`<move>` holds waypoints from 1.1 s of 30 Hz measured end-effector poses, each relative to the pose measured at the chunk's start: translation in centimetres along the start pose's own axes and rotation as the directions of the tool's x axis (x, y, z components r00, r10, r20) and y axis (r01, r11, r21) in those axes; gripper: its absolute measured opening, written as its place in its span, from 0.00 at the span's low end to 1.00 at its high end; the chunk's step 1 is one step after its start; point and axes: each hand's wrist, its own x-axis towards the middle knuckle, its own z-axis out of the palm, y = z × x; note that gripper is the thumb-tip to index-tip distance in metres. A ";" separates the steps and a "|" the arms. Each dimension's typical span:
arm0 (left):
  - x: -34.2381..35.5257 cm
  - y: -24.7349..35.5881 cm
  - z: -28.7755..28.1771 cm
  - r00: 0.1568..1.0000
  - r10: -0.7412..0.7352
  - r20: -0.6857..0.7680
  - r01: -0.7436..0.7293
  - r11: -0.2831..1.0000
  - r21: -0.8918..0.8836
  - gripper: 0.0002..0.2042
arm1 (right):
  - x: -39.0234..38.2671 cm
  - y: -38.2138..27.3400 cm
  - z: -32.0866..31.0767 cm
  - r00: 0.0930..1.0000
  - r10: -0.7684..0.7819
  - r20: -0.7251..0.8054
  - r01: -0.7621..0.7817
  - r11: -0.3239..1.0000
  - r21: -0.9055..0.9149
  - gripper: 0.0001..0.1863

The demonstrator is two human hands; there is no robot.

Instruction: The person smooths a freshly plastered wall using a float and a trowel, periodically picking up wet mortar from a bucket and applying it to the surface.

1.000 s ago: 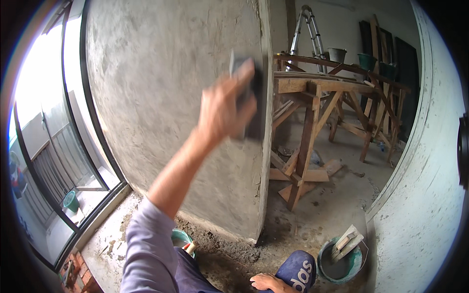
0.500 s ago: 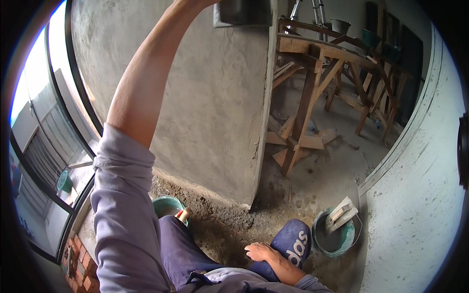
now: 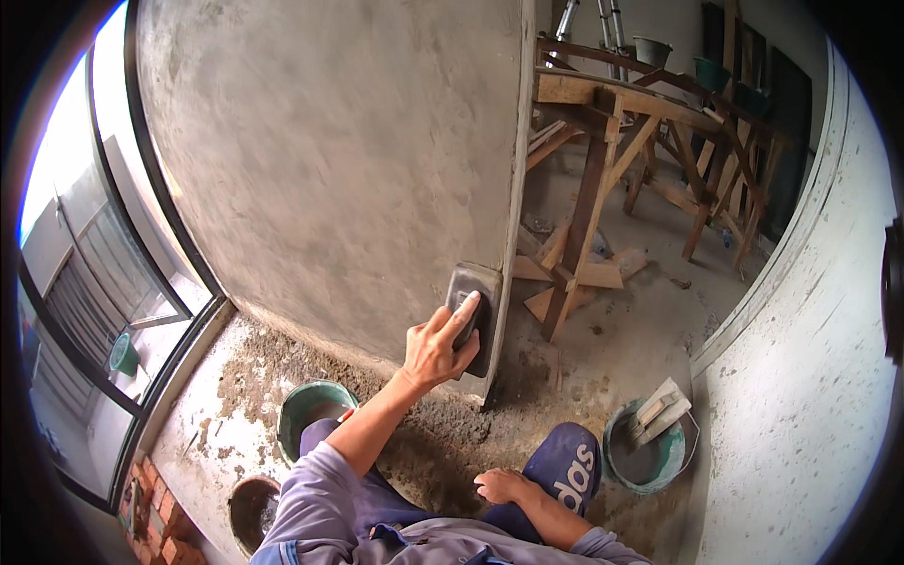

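Plastered wall point(image 3: 330, 169) is filling the left and far part of the scene, its corner edge running down to the gritty floor point(image 3: 452, 443). Wooden trestle scaffold point(image 3: 603, 188) is standing far right. Green bucket point(image 3: 313, 411) is sitting near left, and a second green bucket point(image 3: 650, 454) with tools in it is sitting near right. Dark sponge float point(image 3: 474, 315) is lying flat on the wall, low, right at the corner. Left hand point(image 3: 439, 347) is pressing it, fingers point(image 3: 463, 313) stretched out along its back, thumb wrapped at the side. To do it well: keep the float flat, light even pressure, don't round the corner. Right hand point(image 3: 504, 485) is resting on the knee, fingers loosely curled, gripping nothing.
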 end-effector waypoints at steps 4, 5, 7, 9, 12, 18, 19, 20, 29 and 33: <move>13.9 -0.2 -7.6 0.870 0.229 -0.436 -0.222 0.973 0.068 0.30 | -1.3 0.5 0.0 0.998 0.044 -0.034 -0.045 0.998 -0.035 0.19; 17.6 -0.7 -10.3 0.875 0.189 -0.445 -0.214 0.977 -0.007 0.28 | -1.6 0.0 0.0 0.999 0.054 -0.006 -0.055 0.998 -0.034 0.19; 23.0 -2.4 -14.5 0.911 0.094 -0.400 -0.075 0.995 0.063 0.26 | -1.8 -1.7 -0.7 0.998 0.053 0.041 -0.051 0.998 -0.041 0.18; 25.1 0.5 -15.6 0.893 0.091 -0.440 -0.136 0.988 -0.071 0.29 | -1.7 -1.1 -0.2 0.999 0.045 -0.003 -0.045 0.998 -0.039 0.18; 22.4 -2.7 -11.0 0.848 0.294 -0.442 -0.226 0.953 0.201 0.27 | -1.1 -0.8 0.5 0.999 -0.009 -0.048 0.006 0.998 -0.056 0.19; -6.6 -4.2 1.8 0.995 -0.053 0.085 0.049 0.997 0.052 0.33 | -0.5 -1.5 1.2 0.998 -0.052 0.029 0.054 0.996 -0.064 0.19; -10.4 -2.4 1.3 0.981 -0.083 0.177 0.084 0.996 0.003 0.32 | -0.4 -1.3 0.2 0.998 -0.035 0.045 0.039 0.995 -0.090 0.20; -13.5 -0.9 0.4 0.950 -0.208 0.232 0.216 0.976 -0.007 0.32 | -1.2 -2.0 -0.3 0.999 -0.047 -0.026 0.046 0.998 -0.050 0.21; -8.0 2.1 -5.7 0.870 -0.034 0.492 0.492 -0.010 -0.871 0.39 | 0.2 -2.8 -9.5 0.886 -0.015 -0.464 0.461 -0.086 0.883 0.25; -2.8 0.7 -4.1 0.809 0.328 0.489 0.582 -0.327 -0.744 0.22 | -3.8 -7.7 -17.7 0.770 -0.352 -0.532 0.490 -0.207 0.847 0.27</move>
